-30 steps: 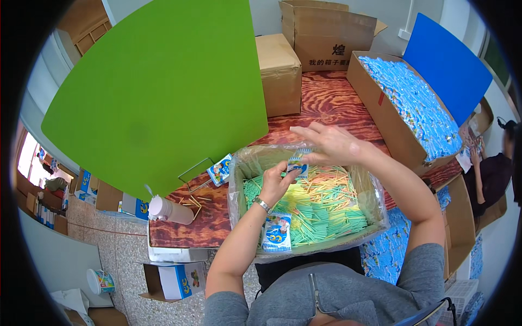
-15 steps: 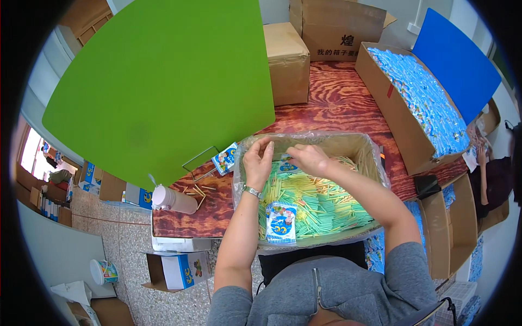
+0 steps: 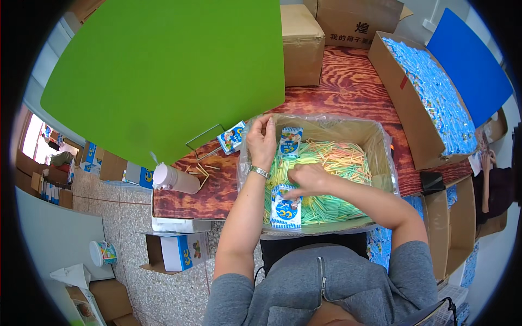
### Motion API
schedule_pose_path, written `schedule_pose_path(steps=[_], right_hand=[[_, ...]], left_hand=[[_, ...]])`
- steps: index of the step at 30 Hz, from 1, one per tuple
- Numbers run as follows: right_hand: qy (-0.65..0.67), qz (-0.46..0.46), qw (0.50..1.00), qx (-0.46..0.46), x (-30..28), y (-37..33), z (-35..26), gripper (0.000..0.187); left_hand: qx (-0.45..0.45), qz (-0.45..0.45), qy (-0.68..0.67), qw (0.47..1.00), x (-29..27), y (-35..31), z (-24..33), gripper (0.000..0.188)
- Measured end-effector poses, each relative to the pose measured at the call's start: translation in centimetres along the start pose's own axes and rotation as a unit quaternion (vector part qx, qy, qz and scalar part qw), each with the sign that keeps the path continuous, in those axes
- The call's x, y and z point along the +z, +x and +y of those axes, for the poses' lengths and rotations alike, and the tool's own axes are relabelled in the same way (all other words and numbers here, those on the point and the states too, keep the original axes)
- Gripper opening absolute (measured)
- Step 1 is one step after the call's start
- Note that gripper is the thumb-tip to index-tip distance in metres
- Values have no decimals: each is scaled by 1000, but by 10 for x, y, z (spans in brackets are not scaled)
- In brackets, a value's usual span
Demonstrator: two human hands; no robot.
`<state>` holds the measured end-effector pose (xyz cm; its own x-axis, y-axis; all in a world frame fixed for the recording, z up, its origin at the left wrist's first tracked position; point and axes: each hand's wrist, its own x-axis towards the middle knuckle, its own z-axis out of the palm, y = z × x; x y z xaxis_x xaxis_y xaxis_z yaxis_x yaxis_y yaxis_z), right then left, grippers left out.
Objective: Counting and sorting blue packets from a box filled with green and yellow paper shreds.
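Observation:
A cardboard box [image 3: 380, 138] lined with clear plastic holds many thin sticks [image 3: 340, 157] in green, yellow and orange. At its far left corner is my left hand [image 3: 262, 142], fingers drawn together and raised; whatever is between them is hidden. My right hand [image 3: 311, 179] hangs over the sticks, fingers bent and thumb apart from them. That thumb reaches over the top of a blue-and-white printed packet [image 3: 286, 211] lying at the near left of the box. Another such packet [image 3: 290, 142] lies on the sticks beside my left hand.
A big green board [image 3: 163, 70] leans over the table's left side. Near it are a wire stand with a packet [image 3: 231, 138] and a pink bottle [image 3: 175, 179]. At right, a long carton [image 3: 402, 103] is full of blue packets. Another person's arm [image 3: 486, 182] shows at far right.
My right hand has come back toward me from the far side of the box to the near packet. A packet now lies uncovered at the far left. My left hand stays near the corner.

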<state>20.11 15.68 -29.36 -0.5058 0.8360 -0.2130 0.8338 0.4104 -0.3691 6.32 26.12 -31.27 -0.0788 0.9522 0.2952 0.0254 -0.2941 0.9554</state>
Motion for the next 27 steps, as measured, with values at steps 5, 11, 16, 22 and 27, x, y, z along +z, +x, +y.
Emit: schedule_pose_path(steps=[5,11,16,22,27], right_hand=[[38,-9,999,-22,21,1,7,35],[-98,137,976,-139,0,-18,6,13],[-25,308,944,-117,-60,-29,47,9],[34,358,933,-8,-86,-37,58,11],[23,339,937,-83,-85,-40,62,15]], left_hand=[[28,-3,4,1000,7,-3,-5,19],[-39,-128,33,990,5,-6,-2,30],[-162,-333,-108,923,4,-15,24,51],[-73,-405,-33,911,16,-28,14,26],[4,-386,23,922,24,-32,8,25]])
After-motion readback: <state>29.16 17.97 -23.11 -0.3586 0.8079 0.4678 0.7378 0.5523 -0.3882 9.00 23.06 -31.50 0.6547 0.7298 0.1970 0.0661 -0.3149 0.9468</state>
